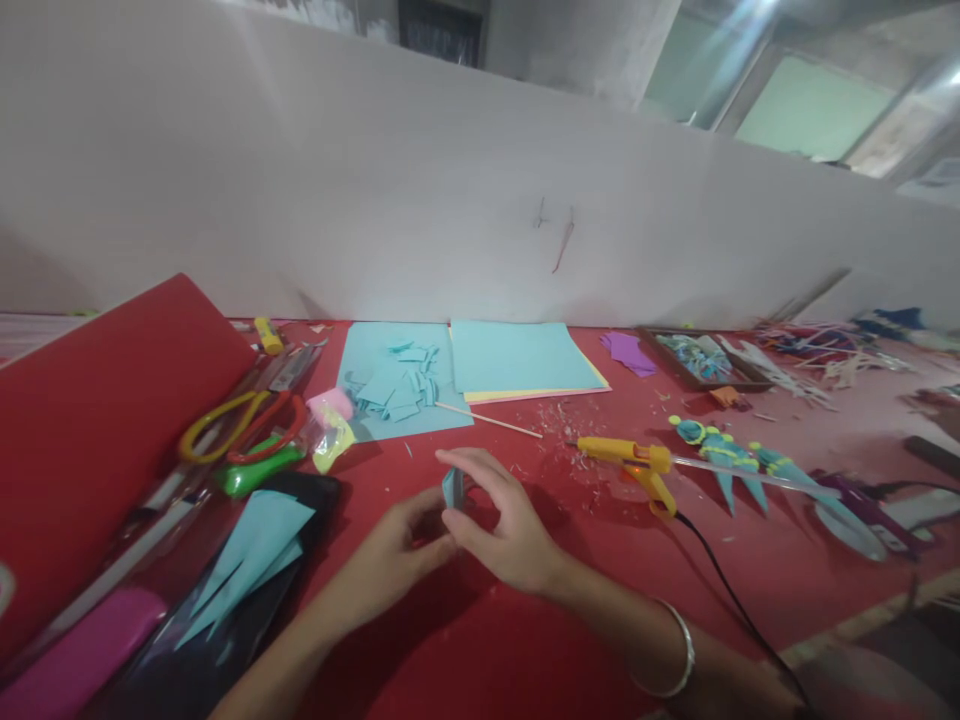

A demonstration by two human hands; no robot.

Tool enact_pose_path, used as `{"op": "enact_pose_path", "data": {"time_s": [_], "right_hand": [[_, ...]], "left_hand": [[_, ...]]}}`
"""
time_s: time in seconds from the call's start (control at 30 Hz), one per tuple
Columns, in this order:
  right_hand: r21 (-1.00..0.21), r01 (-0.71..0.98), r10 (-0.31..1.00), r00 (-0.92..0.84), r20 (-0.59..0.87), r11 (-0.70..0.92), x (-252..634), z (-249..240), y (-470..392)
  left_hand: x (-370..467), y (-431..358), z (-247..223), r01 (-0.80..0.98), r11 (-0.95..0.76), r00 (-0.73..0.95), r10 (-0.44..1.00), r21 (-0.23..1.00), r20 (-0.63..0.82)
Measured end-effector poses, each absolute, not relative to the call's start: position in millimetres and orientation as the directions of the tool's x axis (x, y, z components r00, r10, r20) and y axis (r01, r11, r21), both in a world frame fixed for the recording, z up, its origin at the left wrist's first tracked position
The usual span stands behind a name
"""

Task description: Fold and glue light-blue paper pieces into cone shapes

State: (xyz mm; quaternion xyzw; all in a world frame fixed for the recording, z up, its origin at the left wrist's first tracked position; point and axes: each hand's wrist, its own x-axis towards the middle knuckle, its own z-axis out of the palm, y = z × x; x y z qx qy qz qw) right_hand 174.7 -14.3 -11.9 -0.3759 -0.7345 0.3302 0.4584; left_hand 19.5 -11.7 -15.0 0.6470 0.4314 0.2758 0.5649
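Observation:
Both my hands meet over the red table, near its front middle. A small folded piece of light blue paper (pixel 452 488) stands upright between them. My right hand (pixel 504 520) has its thumb and fingers closed round the piece. My left hand (pixel 411 545) touches it from the left, thumb and fingers bent about its lower part; some of its fingers are hidden. Beyond the hands, cut blue paper pieces (pixel 397 388) are heaped on a blue sheet (pixel 364 350). A yellow glue gun (pixel 626 455) lies to the right.
More blue sheets (pixel 517 355) and a thin wooden stick (pixel 491 419) lie ahead. Scissors (pixel 281 430), a black case (pixel 307 500) and folded blue paper (pixel 259 540) are at left. Blue paper figures (pixel 724 455), a tray (pixel 750 382) and a black cord (pixel 727 580) are at right.

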Motion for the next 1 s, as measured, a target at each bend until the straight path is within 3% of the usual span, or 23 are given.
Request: {"op": "enact_pose_path", "data": {"time_s": [0.2, 0.6, 1.0], "right_hand": [[-0.719, 0.313, 0.779, -0.346, 0.522, 0.621, 184.2, -18.4, -11.7], [-0.664, 0.332, 0.742, -0.280, 0.609, 0.670, 187.8, -22.6, -9.6], [-0.574, 0.327, 0.658, -0.302, 0.690, 0.751, 190.0, -21.9, -8.5]], "left_hand": [[14.1, -9.2, -23.7, 0.229, 0.033, 0.508, 0.849, 0.973, -0.148], [14.6, -6.9, -15.1, 0.109, 0.164, 0.551, 0.811, 0.980, -0.197], [7.0, -4.6, -12.0, 0.123, 0.159, 0.541, 0.817, 0.980, -0.200]]}}
